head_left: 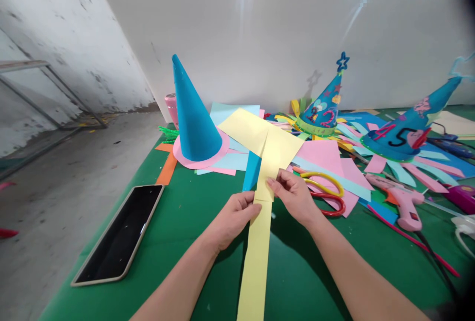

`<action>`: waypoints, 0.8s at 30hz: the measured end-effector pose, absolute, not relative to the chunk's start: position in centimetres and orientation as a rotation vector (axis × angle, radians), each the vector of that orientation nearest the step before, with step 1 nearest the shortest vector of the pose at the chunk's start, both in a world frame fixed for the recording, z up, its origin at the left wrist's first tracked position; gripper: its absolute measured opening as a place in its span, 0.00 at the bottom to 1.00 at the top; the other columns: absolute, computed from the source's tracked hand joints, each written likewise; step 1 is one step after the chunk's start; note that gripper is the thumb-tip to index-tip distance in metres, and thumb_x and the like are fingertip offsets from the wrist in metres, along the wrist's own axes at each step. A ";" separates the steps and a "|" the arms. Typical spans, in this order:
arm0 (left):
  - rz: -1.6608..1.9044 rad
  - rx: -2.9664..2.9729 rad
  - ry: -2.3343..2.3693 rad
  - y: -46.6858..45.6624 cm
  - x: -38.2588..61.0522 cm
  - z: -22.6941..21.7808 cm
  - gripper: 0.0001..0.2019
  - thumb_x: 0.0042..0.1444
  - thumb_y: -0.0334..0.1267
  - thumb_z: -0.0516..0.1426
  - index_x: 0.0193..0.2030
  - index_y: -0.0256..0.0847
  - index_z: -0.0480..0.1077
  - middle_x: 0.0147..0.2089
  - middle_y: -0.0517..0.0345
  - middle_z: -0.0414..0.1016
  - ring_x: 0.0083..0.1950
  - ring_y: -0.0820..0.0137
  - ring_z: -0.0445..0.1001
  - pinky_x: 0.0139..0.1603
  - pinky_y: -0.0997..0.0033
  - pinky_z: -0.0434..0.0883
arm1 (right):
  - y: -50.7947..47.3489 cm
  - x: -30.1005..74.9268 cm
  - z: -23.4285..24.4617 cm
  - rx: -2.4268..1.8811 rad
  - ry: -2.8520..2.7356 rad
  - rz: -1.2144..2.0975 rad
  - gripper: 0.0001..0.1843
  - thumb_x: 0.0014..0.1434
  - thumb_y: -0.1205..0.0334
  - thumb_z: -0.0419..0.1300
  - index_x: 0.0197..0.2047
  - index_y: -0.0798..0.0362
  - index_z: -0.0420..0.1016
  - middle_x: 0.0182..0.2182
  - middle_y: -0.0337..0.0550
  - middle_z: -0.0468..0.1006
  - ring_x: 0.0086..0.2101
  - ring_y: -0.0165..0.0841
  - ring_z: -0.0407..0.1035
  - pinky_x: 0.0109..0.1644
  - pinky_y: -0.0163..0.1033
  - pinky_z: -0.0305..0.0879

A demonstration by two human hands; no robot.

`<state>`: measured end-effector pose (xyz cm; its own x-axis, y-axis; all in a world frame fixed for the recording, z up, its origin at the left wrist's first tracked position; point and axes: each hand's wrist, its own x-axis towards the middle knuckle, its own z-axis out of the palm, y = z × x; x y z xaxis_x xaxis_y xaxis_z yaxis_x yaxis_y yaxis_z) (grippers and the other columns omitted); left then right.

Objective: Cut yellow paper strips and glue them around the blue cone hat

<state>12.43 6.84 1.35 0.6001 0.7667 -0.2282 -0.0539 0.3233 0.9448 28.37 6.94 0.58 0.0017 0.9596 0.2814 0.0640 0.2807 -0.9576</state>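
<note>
A yellow paper sheet (260, 143), folded, runs down into a long yellow strip (256, 261) that reaches the near table edge. My left hand (232, 219) pinches the strip's left edge at the fold. My right hand (293, 195) pinches the right edge of the same yellow paper, fingers closed on it. A blue paper piece (251, 171) lies under the yellow sheet, just beyond my left hand.
On the green table (185, 222) stand a plain blue cone hat (193, 113) on a pink disc and two decorated blue hats (326, 111) (411, 128). Scissors (326, 190), a pink glue gun (403, 205), a dark tablet (120, 234) and scattered coloured paper lie around.
</note>
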 end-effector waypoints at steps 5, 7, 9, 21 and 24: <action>0.623 1.116 0.762 6.8 12.5 1.4 0.09 0.50 0.38 0.57 0.37 0.38 0.73 0.26 0.60 0.70 0.25 0.76 0.64 0.27 0.77 0.61 | 6.7 28.1 0.7 -1.065 -1.407 0.897 0.05 0.53 0.62 0.57 0.26 0.52 0.68 0.21 0.34 0.65 0.22 0.27 0.57 0.25 0.32 0.55; 0.621 1.118 0.759 6.8 12.5 1.4 0.09 0.50 0.38 0.57 0.37 0.38 0.73 0.26 0.61 0.70 0.25 0.76 0.64 0.27 0.77 0.61 | 6.7 28.0 0.7 -1.075 -1.414 0.884 0.05 0.53 0.63 0.57 0.27 0.52 0.68 0.21 0.34 0.65 0.23 0.27 0.57 0.25 0.32 0.55; 0.620 1.121 0.757 6.8 12.5 1.4 0.09 0.50 0.38 0.57 0.36 0.38 0.73 0.26 0.60 0.69 0.26 0.76 0.64 0.28 0.77 0.61 | 6.6 28.0 0.7 -1.086 -1.420 0.876 0.04 0.54 0.62 0.56 0.28 0.52 0.69 0.21 0.35 0.65 0.23 0.28 0.58 0.25 0.32 0.55; 0.632 1.098 0.753 6.9 12.4 1.0 0.12 0.51 0.45 0.57 0.35 0.37 0.72 0.29 0.58 0.69 0.28 0.74 0.64 0.30 0.75 0.62 | 6.5 27.9 0.5 -1.100 -1.437 0.864 0.04 0.53 0.61 0.56 0.29 0.52 0.70 0.24 0.38 0.69 0.25 0.31 0.60 0.27 0.35 0.57; 0.626 1.093 0.756 6.9 12.4 0.9 0.12 0.52 0.45 0.56 0.35 0.37 0.72 0.28 0.59 0.69 0.28 0.74 0.64 0.30 0.75 0.61 | 6.5 27.9 0.5 -1.099 -1.439 0.862 0.03 0.53 0.62 0.56 0.30 0.52 0.70 0.24 0.38 0.69 0.25 0.31 0.60 0.27 0.35 0.57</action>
